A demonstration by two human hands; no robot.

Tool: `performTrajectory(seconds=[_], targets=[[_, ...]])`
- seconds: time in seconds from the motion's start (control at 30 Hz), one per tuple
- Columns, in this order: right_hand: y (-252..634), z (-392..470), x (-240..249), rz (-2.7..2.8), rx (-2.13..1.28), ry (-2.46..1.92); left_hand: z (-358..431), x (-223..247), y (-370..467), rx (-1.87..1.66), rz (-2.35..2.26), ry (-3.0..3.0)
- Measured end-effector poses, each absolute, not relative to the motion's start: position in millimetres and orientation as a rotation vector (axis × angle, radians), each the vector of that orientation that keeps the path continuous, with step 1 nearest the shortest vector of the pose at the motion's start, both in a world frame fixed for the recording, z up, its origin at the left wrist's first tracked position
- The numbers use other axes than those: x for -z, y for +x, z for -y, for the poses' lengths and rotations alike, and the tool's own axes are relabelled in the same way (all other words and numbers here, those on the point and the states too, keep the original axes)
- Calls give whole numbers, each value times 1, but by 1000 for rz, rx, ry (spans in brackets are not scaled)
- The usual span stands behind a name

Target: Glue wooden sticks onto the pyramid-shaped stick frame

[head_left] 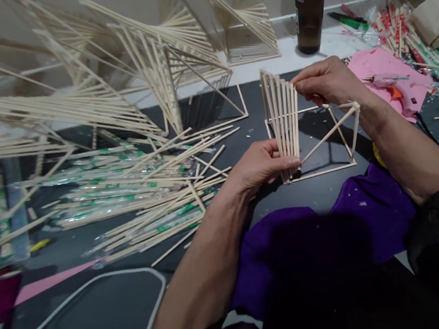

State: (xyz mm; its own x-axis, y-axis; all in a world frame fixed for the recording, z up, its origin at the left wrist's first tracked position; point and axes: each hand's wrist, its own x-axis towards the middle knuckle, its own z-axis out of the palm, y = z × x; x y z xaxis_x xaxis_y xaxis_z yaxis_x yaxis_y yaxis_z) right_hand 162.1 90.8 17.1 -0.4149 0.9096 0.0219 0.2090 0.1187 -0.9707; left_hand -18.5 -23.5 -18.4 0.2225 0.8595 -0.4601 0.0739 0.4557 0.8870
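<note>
A small frame of wooden sticks (321,173) stands on the dark table, with a fan of upright sticks (283,119) along its left side. My left hand (264,165) pinches the lower ends of the fan, thumb in front and fingers behind. At the top right of the fan, my right hand (324,82) has its fingertips closed on the end of a stick. The frame's open right part, with a slanting stick and corner posts, is below my right forearm.
Loose and wrapped chopsticks (148,192) cover the table's left. Larger stick structures (178,60) stand behind. A brown bottle (310,11) is at the back. To the right, a glue gun (394,88) lies on pink paper (373,64). A white cable (98,277) curves in front.
</note>
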Motion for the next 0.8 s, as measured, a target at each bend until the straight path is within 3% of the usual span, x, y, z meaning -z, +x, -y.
performTrajectory(seconds=[0.8], targets=[[162,-91,-18,1744,-1341,-1086,24,14,-15,-635,-1247,1008]])
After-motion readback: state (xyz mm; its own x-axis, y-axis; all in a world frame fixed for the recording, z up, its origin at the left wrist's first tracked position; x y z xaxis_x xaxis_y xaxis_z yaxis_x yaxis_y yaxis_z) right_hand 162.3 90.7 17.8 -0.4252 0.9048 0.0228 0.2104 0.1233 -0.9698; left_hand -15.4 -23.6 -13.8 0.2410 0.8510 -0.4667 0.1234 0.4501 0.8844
